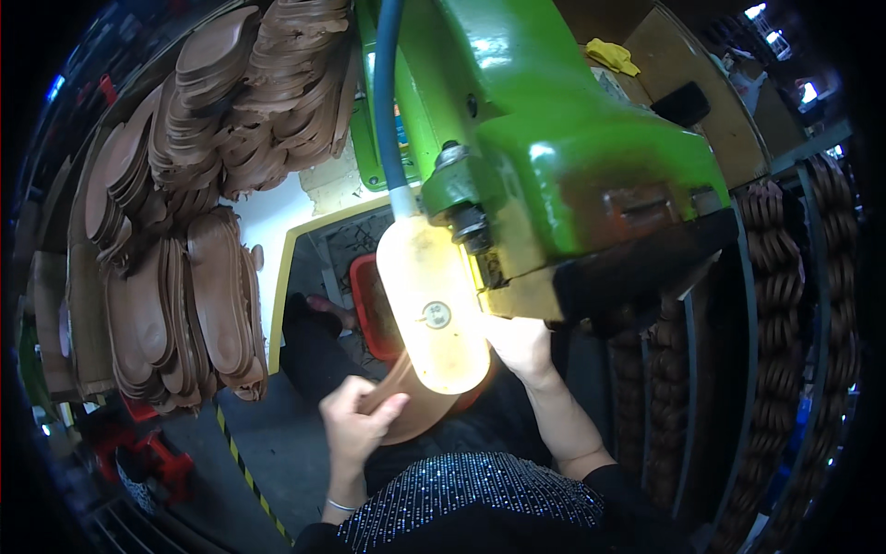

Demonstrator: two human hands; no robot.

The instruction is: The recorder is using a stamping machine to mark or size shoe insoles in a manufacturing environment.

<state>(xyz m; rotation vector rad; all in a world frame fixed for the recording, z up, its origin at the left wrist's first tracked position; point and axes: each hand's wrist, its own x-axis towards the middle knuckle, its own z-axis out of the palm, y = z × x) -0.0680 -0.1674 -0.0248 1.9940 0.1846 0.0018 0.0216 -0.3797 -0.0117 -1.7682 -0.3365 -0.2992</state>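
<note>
One brown piece point(426, 412) | left grip point(353, 417): pinched on edge | right grip point(526, 349): unclear

brown sole point(423, 412) | thin, smooth, curved | left end in left grip point(360, 418) | partly hidden from view

Yellow cloth point(612, 57) near cardboard point(688, 65); striped floor tape point(251, 472)

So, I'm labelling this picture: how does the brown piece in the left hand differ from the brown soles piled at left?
The held piece is gripped by the left hand; the piled soles rest in stacks. The lamp partly hides the held piece, while several piled soles show most of their outline. Both are brown.
</note>
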